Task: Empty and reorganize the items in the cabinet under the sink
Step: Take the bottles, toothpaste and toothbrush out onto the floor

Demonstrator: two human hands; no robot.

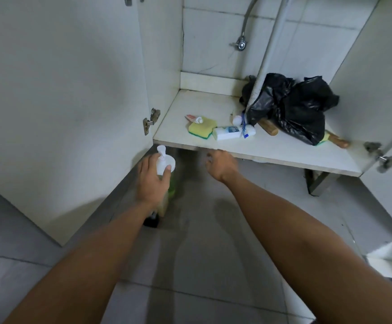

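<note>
Over grey floor tiles [213,265], left-hand fingers [167,170] wrap the pump bottle [164,160].

Hidden and blurred parts under the sink

The black bag [293,106] covers most of two wooden handles [268,127]; the left hand [151,181] hides much of the pump bottle [165,160], its base blurred. The right hand [220,164] is motion-blurred, its fingers unclear. The white tube [233,132] print is unreadable.
</note>
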